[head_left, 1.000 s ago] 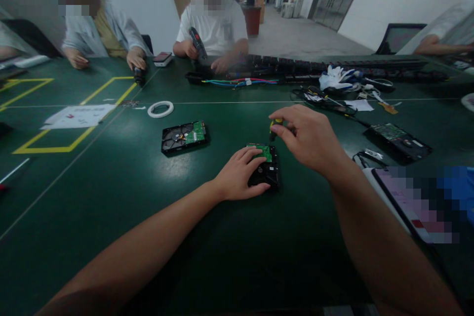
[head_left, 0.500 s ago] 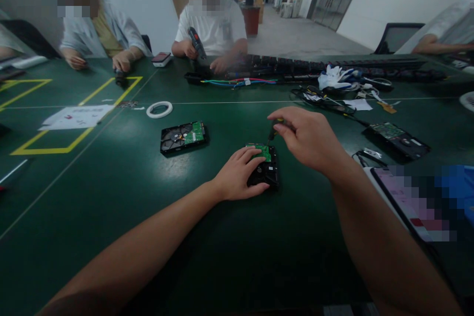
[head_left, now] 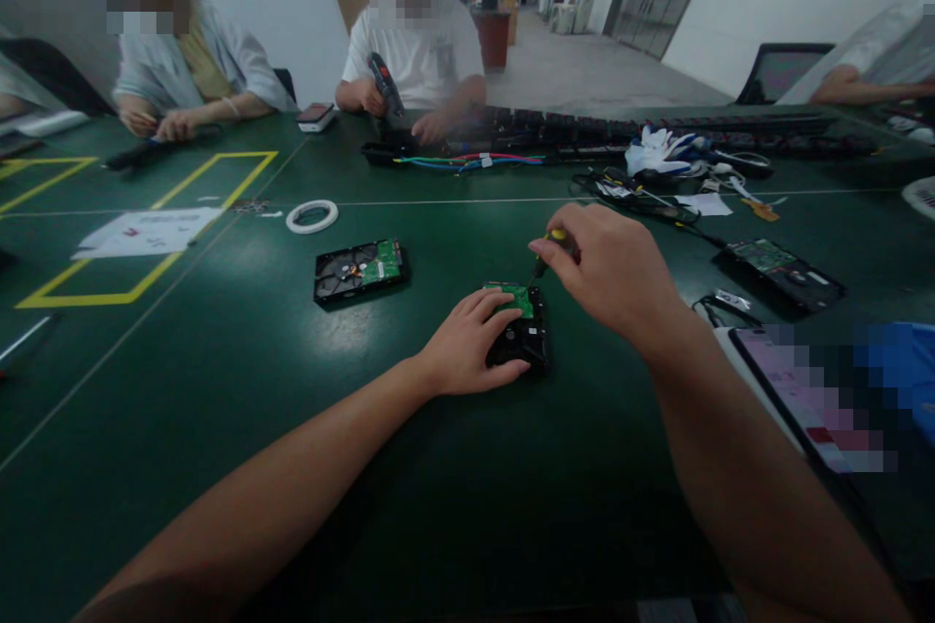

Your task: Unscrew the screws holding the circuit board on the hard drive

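A black hard drive (head_left: 538,343) with a green circuit board lies board side up on the green table in front of me. My left hand (head_left: 476,341) holds it down, fingers across the board and thumb along the near end. Above its far right corner, my right hand (head_left: 595,258) grips a small screwdriver (head_left: 542,267) with a black and yellow handle. The screwdriver slants down, its tip at the board's edge. Whether the tip sits in a screw is too small to tell. A second hard drive (head_left: 359,272) rests to the left, apart from both hands.
Right of me are another hard drive (head_left: 778,274) with a cable, a phone-like screen (head_left: 778,389) and a blue bag (head_left: 906,375). A white tape roll (head_left: 312,216) and paper (head_left: 146,232) lie left. Across the table, co-workers sit behind black cable bundles (head_left: 584,131) and gloves (head_left: 657,153).
My right hand has turned slightly around the screwdriver, showing more of its yellow handle. My left hand and the hard drive stay put. A co-worker at far left has shifted a dark tool leftward.
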### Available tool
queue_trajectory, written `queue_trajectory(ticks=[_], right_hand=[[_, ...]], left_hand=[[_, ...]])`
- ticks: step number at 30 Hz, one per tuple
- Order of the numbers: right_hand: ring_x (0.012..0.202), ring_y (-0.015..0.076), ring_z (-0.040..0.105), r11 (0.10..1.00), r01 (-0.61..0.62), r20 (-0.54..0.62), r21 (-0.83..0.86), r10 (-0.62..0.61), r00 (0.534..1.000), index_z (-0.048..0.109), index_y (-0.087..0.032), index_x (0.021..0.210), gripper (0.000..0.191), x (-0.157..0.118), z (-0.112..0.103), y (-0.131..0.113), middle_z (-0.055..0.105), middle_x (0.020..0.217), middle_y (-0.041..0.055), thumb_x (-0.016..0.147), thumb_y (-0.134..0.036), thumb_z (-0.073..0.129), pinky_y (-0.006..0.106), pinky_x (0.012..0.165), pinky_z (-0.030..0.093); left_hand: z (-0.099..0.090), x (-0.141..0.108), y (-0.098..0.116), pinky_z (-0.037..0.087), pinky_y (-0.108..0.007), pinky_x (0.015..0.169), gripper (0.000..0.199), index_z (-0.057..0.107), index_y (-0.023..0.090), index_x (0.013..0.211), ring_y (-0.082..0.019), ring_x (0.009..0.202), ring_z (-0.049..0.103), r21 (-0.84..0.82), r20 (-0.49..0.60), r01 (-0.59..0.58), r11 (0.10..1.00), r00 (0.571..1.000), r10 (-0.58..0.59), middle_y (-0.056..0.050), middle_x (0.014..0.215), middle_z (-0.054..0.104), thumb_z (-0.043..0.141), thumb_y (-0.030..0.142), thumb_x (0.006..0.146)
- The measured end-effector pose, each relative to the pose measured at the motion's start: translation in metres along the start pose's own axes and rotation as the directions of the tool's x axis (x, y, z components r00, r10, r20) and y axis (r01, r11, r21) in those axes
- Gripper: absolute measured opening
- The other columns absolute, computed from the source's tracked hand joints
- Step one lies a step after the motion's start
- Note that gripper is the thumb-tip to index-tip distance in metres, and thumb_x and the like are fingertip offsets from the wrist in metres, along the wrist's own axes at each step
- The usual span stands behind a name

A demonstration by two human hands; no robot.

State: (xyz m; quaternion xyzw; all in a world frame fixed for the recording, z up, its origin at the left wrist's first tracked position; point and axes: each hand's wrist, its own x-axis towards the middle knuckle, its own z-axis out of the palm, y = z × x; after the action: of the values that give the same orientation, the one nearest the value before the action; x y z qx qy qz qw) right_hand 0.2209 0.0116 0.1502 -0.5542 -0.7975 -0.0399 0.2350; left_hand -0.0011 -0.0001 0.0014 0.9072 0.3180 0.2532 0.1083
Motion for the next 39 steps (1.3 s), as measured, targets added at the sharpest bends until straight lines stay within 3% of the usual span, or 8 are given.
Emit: queue_trajectory(ticks=[5, 10, 17, 23, 26, 39], right_hand=[[0.081, 0.0265, 0.064, 0.996, -0.035, -0.037, -0.08, 0.032, 0.999, 0.071, -0.021, 0.093, 0.034, -0.001, 0.001, 0.0, 0.073, 0.091, 0.0097, 0.101, -0.054, 0.072, 0.038, 0.073, 0.039], [0.088, 0.0257, 0.068, 0.996, 0.047, 0.006, 0.075, -0.048, 0.999, 0.076, -0.021, 0.106, 0.012, 0.0, 0.0, 0.004, 0.078, 0.105, 0.0103, 0.101, -0.031, 0.072, 0.04, 0.084, 0.047], [0.098, 0.0291, 0.072, 0.974, 0.108, 0.017, 0.199, -0.114, 0.993, 0.077, -0.023, 0.117, 0.025, -0.001, -0.003, 0.007, 0.08, 0.113, 0.0101, 0.097, -0.016, 0.064, 0.044, 0.092, 0.052], [0.101, 0.0294, 0.074, 0.97, 0.114, 0.026, 0.216, -0.122, 0.992, 0.078, -0.021, 0.123, 0.032, -0.002, -0.006, 0.009, 0.081, 0.122, 0.0112, 0.096, -0.015, 0.061, 0.046, 0.097, 0.054], [0.101, 0.0299, 0.075, 0.969, 0.092, 0.03, 0.228, -0.102, 0.994, 0.079, -0.02, 0.123, 0.033, -0.001, -0.005, 0.011, 0.082, 0.115, 0.0117, 0.097, -0.015, 0.06, 0.047, 0.095, 0.055], [0.095, 0.0306, 0.071, 0.99, 0.059, -0.058, 0.131, -0.052, 0.997, 0.074, -0.023, 0.105, 0.008, 0.002, 0.004, 0.008, 0.078, 0.103, 0.0108, 0.098, -0.026, 0.073, 0.044, 0.088, 0.051]], left_hand=[[-0.001, 0.001, 0.001, 0.039, -0.064, 0.13, 0.074, 0.054, 0.022, 0.153, -0.041, 0.154, 0.046, -0.001, 0.006, 0.006, 1.0, 1.0, -0.006, -0.018, 0.159, 0.054, 0.071, 0.065, 0.096], [-0.001, 0.001, 0.001, 0.04, -0.065, 0.129, 0.073, 0.054, 0.023, 0.153, -0.042, 0.153, 0.047, -0.013, 0.003, 0.011, 1.0, 1.0, -0.011, -0.017, 0.159, 0.054, 0.072, 0.065, 0.096], [-0.001, 0.0, 0.001, 0.04, -0.067, 0.129, 0.074, 0.054, 0.025, 0.154, -0.042, 0.154, 0.047, -0.024, 0.011, 0.019, 1.0, 1.0, -0.019, -0.017, 0.16, 0.053, 0.073, 0.065, 0.095], [-0.002, 0.001, 0.002, 0.04, -0.065, 0.13, 0.073, 0.056, 0.023, 0.153, -0.041, 0.154, 0.047, -0.024, 0.014, 0.018, 1.0, 1.0, -0.017, -0.017, 0.159, 0.053, 0.072, 0.065, 0.096], [-0.001, 0.001, 0.002, 0.04, -0.065, 0.13, 0.073, 0.056, 0.023, 0.153, -0.041, 0.153, 0.047, -0.02, 0.013, 0.016, 1.0, 1.0, -0.016, -0.017, 0.159, 0.053, 0.072, 0.065, 0.096], [-0.002, 0.001, 0.001, 0.04, -0.065, 0.13, 0.074, 0.053, 0.023, 0.154, -0.041, 0.154, 0.046, -0.013, 0.01, 0.006, 1.0, 1.0, -0.006, -0.018, 0.159, 0.053, 0.072, 0.066, 0.096]])
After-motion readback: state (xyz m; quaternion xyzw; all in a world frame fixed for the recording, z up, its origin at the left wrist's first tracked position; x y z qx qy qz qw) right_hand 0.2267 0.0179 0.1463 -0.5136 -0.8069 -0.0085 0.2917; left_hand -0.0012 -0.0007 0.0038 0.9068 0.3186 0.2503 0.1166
